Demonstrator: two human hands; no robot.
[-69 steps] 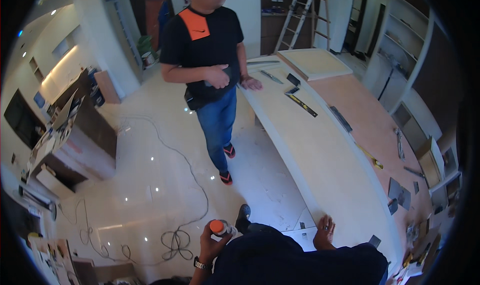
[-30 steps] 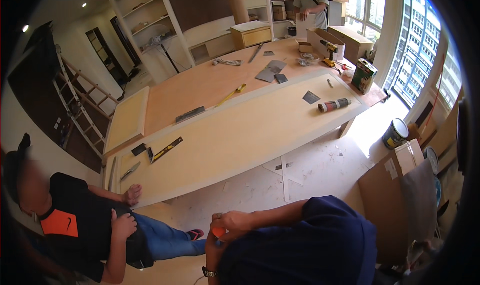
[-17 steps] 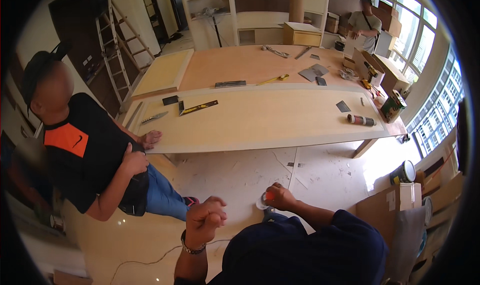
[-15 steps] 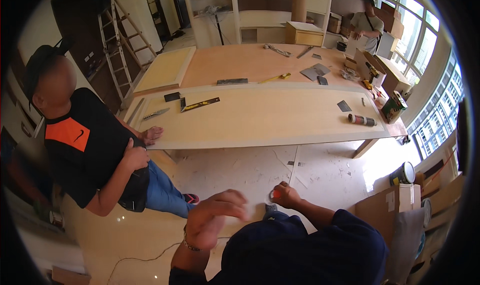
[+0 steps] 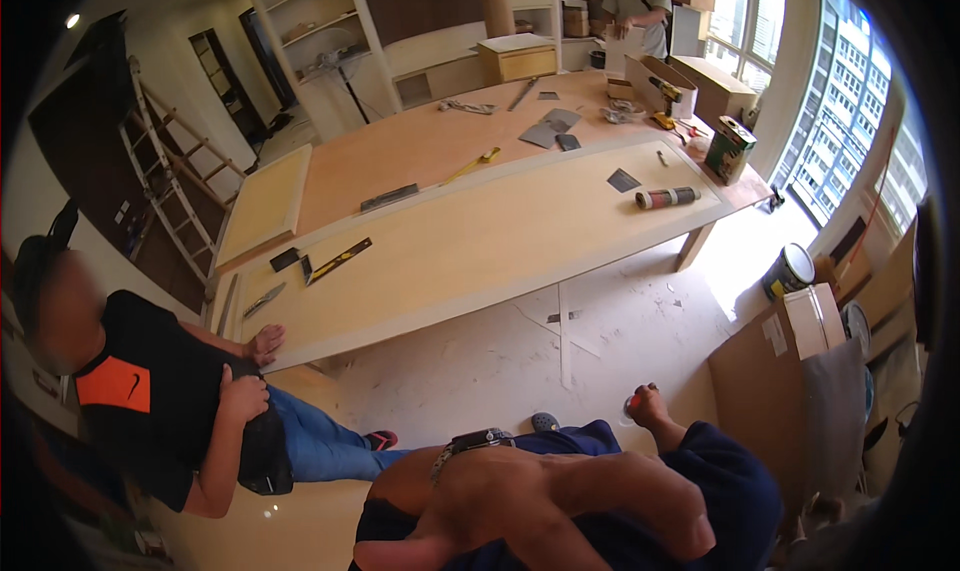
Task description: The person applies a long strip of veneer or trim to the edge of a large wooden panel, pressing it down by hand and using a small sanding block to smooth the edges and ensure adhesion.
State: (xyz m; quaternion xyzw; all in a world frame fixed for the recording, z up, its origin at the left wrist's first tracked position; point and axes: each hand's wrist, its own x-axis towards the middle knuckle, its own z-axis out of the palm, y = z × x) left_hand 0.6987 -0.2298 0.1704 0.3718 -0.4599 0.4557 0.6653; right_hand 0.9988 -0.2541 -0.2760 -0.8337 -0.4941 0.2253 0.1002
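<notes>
My left hand (image 5: 560,496) is large and close in front, with a watch (image 5: 475,441) at its wrist. Its fingers are stretched apart and nothing shows in them. My right hand (image 5: 652,407), lower right of centre, is closed round a small red and white object (image 5: 632,403), mostly hidden by the fingers. Both hands are off the worktable, whose pale panel (image 5: 470,241) lies ahead. On the panel rest a try square (image 5: 338,261), a knife-like tool (image 5: 264,301), a dark sheet (image 5: 624,180) and a dark red-banded roll (image 5: 668,199).
A person in black (image 5: 175,401) stands at left, one hand on the panel's corner. Another person (image 5: 640,11) is beyond the table. A stepladder (image 5: 165,171) stands at far left. At right are a metal can (image 5: 731,151), a drill (image 5: 665,89), a bucket (image 5: 790,269) and a cardboard box (image 5: 770,361).
The view has swung right and tilted. My left hand has come nearer, moving right and down, its fingers stretched out. My right hand has moved right, still closed on the small object.
</notes>
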